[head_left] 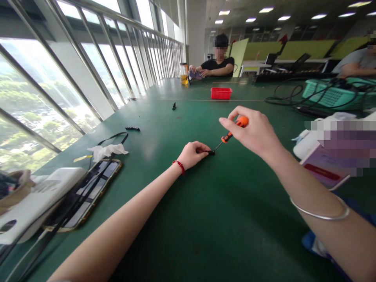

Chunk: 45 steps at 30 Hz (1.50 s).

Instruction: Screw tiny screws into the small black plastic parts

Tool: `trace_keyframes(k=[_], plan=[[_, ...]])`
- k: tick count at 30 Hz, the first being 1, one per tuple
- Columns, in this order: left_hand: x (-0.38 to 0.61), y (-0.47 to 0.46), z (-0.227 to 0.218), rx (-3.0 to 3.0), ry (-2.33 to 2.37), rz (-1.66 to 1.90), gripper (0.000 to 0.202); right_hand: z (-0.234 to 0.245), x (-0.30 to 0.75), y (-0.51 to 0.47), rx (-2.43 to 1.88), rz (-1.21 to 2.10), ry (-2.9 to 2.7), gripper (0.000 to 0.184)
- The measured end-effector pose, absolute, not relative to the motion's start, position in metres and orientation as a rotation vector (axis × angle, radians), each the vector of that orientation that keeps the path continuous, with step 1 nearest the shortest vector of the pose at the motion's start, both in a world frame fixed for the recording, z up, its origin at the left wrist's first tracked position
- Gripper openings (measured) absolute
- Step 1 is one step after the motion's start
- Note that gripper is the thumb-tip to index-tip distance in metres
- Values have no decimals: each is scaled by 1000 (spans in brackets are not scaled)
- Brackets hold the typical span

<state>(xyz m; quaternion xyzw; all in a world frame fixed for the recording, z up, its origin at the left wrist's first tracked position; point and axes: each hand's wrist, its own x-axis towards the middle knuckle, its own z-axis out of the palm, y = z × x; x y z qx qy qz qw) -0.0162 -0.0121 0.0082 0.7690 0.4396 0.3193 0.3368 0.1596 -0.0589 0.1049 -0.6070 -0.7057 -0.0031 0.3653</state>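
Note:
My left hand (192, 154) rests on the green table (205, 219) with its fingers pinched on a small black part (210, 152). My right hand (252, 131) is closed round the orange handle of a screwdriver (233, 131). The screwdriver slants down to the left and its thin tip meets the black part. A red string circles my left wrist and a silver bangle sits on my right forearm.
A phone (88, 194), a white box (35, 203) and a crumpled tissue (107, 150) lie at the left. Small black pieces (132, 128) and a red tray (221, 93) sit farther out. A person (216, 62) sits at the far end. Cables and a teal basket (331, 94) are at right.

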Motion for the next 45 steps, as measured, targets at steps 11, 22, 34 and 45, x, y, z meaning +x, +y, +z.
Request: trace_keyframes(k=[11, 22, 34, 45], plan=[[-15, -12, 8, 1982, 1150, 838, 16, 104, 157, -59, -1489, 69, -1834, 26], [-17, -11, 6, 2029, 1173, 838, 16, 118, 156, -65, -1388, 125, -1791, 25], [-15, -14, 0, 2152, 1240, 899, 16, 66, 164, -55, -1557, -66, -2151, 30], [-13, -15, 2, 2161, 1203, 917, 14, 9, 168, -54, -1562, 67, -2157, 19]])
